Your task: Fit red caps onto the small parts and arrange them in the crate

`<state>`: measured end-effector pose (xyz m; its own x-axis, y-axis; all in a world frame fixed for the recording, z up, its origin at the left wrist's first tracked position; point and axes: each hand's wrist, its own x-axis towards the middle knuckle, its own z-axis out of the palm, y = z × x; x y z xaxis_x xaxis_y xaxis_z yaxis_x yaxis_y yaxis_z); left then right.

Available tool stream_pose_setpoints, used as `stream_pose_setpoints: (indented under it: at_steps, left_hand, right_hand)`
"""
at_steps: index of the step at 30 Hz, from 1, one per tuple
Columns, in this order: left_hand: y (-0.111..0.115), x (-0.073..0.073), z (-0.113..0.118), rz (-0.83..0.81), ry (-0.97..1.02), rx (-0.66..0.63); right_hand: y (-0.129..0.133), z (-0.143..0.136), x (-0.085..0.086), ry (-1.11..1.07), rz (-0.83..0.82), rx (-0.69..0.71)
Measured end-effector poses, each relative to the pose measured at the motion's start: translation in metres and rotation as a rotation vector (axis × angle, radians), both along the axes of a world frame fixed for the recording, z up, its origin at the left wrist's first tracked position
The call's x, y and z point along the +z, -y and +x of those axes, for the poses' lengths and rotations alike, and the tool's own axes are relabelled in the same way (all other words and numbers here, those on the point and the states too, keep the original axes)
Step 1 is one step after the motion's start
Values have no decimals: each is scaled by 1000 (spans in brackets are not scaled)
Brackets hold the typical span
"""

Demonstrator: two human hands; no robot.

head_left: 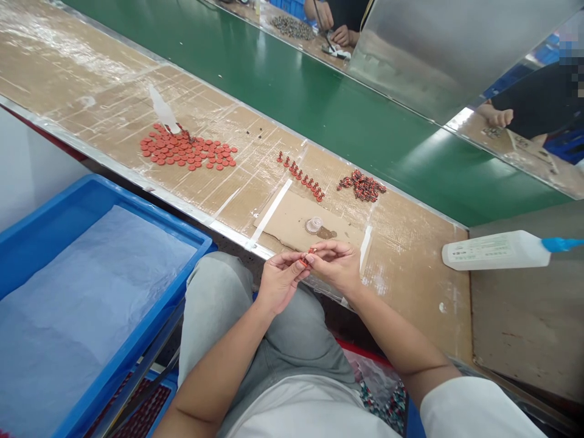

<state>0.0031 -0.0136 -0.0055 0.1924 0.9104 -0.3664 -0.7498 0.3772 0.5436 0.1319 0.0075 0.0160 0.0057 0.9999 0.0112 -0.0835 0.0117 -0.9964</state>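
Over the table's front edge, my left hand point(281, 281) and my right hand point(336, 263) meet fingertip to fingertip. Pinched in the left fingers is a small red disc point(303, 262). The right fingers close on a small red piece point(312, 250) against it; its exact shape is mostly covered. Just beyond lies a cardboard sheet point(292, 213), taped down, with a small clear cup point(314, 225) beside a brown wet stain. Farther off, a row of red discs with dark upright parts point(301, 176) stands left of a pile of small red-and-black pieces point(362, 185).
Loose red discs point(182, 149) spread at the left, with a white bottle point(163, 109) lying by them. A blue-tipped bottle point(497, 250) lies right. Behind runs a green belt point(274, 85); co-workers' hands point(340, 35) work beyond. A blue tub point(104, 188) stands lower left.
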Motion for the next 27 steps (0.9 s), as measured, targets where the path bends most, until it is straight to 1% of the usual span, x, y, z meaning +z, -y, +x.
stream_pose_setpoints:
  at_steps: [4, 8, 11, 14, 16, 19, 22, 27]
  left_hand:
    - [0, 1, 1, 18, 18, 4]
    - [-2, 1, 0, 19, 25, 16]
    - [-3, 1, 0, -2, 23, 71]
    - [-4, 3, -1, -15, 12, 110]
    - [-3, 5, -1, -11, -1, 127]
    - [-2, 7, 0, 11, -21, 136]
    - [-2, 7, 0, 28, -27, 144]
    - [-3, 4, 0, 22, -38, 178]
  right_hand:
    - [0, 3, 1, -7, 38, 5]
    - [1, 4, 2, 16, 122, -8]
    - [1, 3, 3, 98, 217, -103]
    - [-1, 3, 3, 230, 363, -229]
    - [-2, 4, 2, 324, 441, -261]
    - [-2, 6, 1, 412, 514, -227]
    - [-2, 7, 0, 428, 570, -185]
    - [2, 3, -1, 459, 531, -190]
